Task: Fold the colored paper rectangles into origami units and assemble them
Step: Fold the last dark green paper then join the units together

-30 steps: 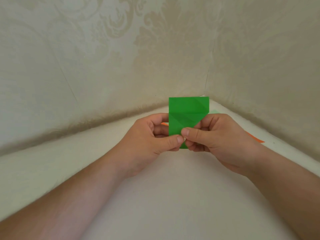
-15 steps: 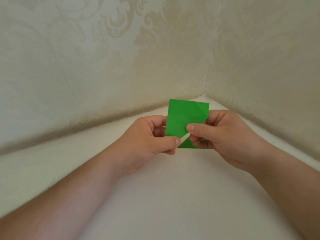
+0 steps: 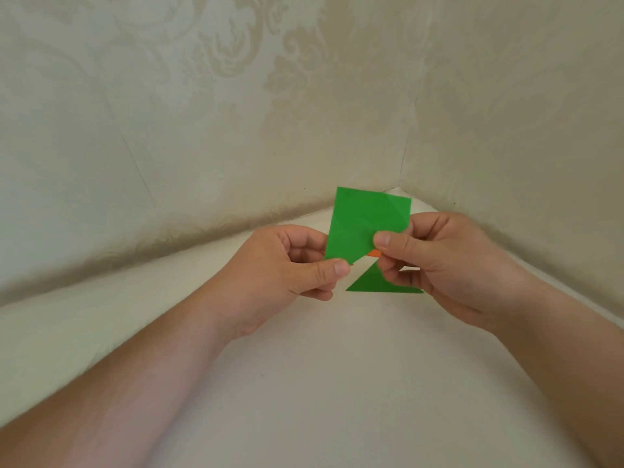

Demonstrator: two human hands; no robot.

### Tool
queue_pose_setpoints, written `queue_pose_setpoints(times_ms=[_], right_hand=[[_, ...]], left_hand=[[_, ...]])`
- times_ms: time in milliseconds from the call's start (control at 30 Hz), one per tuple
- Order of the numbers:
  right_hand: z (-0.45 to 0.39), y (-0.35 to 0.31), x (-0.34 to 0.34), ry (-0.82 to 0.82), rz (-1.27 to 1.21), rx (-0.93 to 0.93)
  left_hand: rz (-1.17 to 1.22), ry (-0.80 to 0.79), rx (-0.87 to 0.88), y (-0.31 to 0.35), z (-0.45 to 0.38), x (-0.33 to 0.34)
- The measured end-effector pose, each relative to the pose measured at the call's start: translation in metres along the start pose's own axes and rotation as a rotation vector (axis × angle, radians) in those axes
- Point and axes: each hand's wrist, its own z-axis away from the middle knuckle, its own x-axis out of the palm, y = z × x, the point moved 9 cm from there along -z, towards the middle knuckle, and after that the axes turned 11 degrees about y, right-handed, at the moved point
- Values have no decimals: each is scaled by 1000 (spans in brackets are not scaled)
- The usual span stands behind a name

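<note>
With the left hand [image 3: 290, 265] and right hand [image 3: 435, 258] both pinching the green paper [image 3: 364, 224], match edges squarely before creasing.

Paper and damask, by my read.
I see smooth, faintly sheeny green paper [image 3: 363, 228], matt embossed wallpaper [image 3: 202, 113], and a matt cream surface [image 3: 304, 383], possibly cloth.

Creased green paper [image 3: 361, 224] held upright off the surface, lower corner folded out into a triangular flap
</note>
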Motion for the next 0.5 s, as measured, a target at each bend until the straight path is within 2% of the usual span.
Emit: queue_pose_setpoints(times_ms=[267, 500], right_hand=[[-1, -3, -4, 49, -49, 33], [-3, 3, -4, 21, -92, 74]], left_hand=[[-5, -8, -32, -1, 0, -2], [-37, -113, -32, -8, 1, 3]])
